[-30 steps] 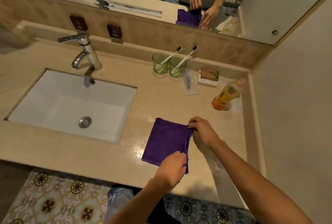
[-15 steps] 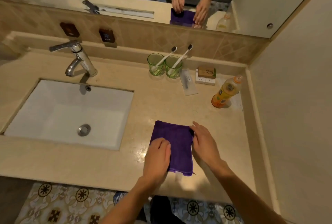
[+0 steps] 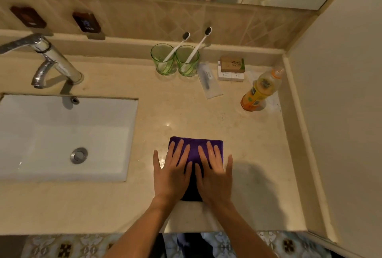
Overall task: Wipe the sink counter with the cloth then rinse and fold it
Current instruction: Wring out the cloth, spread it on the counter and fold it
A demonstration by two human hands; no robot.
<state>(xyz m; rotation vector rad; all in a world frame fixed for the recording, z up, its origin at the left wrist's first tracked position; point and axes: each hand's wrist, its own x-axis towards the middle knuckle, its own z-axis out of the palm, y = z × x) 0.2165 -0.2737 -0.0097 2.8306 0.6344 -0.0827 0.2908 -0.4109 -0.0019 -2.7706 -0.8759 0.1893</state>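
Observation:
A folded purple cloth (image 3: 195,146) lies flat on the beige sink counter (image 3: 258,154), to the right of the white basin (image 3: 62,133). My left hand (image 3: 172,172) rests palm down on the cloth's left half, fingers spread. My right hand (image 3: 214,172) lies palm down on its right half, fingers spread too. Both hands press flat and grip nothing. The cloth's near part is mostly hidden under my palms; its far edge and a dark strip between my hands show.
A chrome tap (image 3: 49,61) stands behind the basin. Along the back wall are two green glasses (image 3: 175,61) with toothbrushes, a wrapped packet (image 3: 208,81), small boxes (image 3: 231,68) and an orange drink bottle (image 3: 260,90). A wall closes the counter's right end.
My hands went from pinching the cloth's edges to lying flat on top of it. The cloth now looks narrower and squarer. The camera has moved closer and looks more steeply down.

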